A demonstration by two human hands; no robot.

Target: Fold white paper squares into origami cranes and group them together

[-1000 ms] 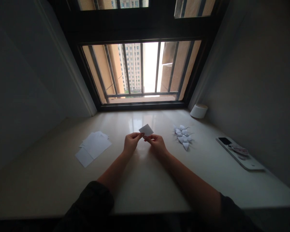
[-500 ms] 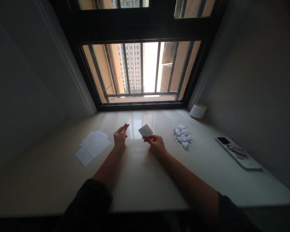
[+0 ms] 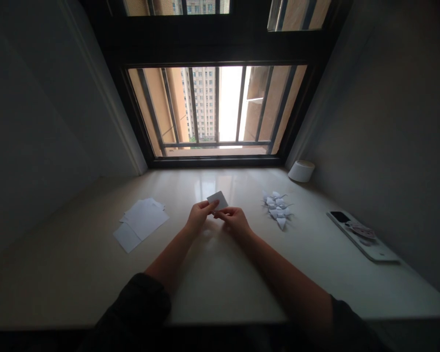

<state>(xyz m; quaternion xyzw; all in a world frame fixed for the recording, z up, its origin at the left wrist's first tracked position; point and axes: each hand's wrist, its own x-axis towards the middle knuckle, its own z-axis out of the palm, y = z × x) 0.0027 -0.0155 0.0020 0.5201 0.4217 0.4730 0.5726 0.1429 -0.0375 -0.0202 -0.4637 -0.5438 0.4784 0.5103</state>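
A small folded square of paper [image 3: 219,197] is held up above the white sill, its lower corner covered by my fingers. My left hand [image 3: 200,215] pinches its left edge, thumb lying on the face of the paper. At the lower corner, my right hand [image 3: 236,219] grips it between thumb and fingers. The two hands nearly meet there. To the right lies a cluster of several folded white paper cranes [image 3: 277,208]. Loose white paper sheets [image 3: 145,219] lie in an overlapping pile on the left.
A white cylindrical object [image 3: 301,171] stands in the back right corner. A phone [image 3: 364,239] in a decorated case lies near the right wall. Behind the sill [image 3: 220,274] is a dark-framed window [image 3: 220,160] with bars outside.
My left hand has moved right, from apart to gripping the folded paper's left edge. The paper has shifted slightly left and down, with my right hand still on it.
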